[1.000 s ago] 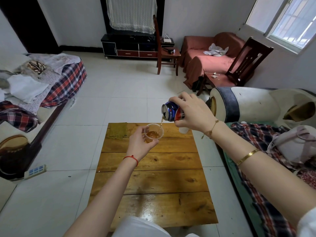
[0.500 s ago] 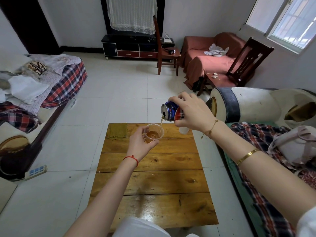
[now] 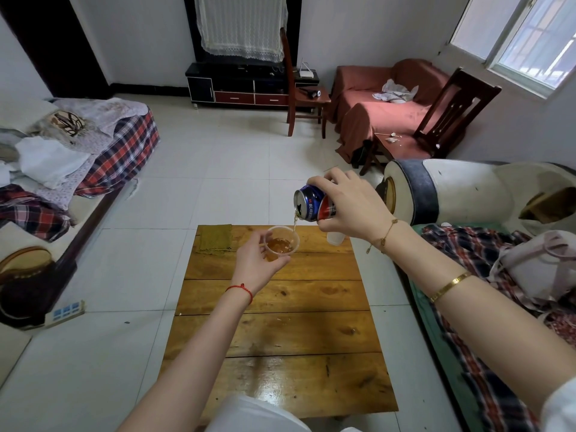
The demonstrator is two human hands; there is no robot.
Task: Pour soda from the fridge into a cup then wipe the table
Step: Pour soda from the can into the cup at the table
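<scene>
My right hand (image 3: 350, 204) grips a blue and red soda can (image 3: 313, 203), tipped sideways with its mouth to the left. A thin brown stream falls from it into a clear plastic cup (image 3: 282, 243) with brown soda inside. My left hand (image 3: 257, 263) holds that cup from the left, above the far part of the wooden table (image 3: 280, 332). An olive-green cloth (image 3: 216, 238) lies flat on the table's far left corner.
A second white cup (image 3: 335, 237) stands at the table's far right edge, partly behind my right wrist. A sofa with plaid cloth (image 3: 486, 275) runs along the right, a cluttered sofa (image 3: 62, 169) along the left. White tile floor (image 3: 218, 169) lies beyond the table.
The soda level in the cup has risen a little while the stream keeps flowing. Both hands stay almost where they were.
</scene>
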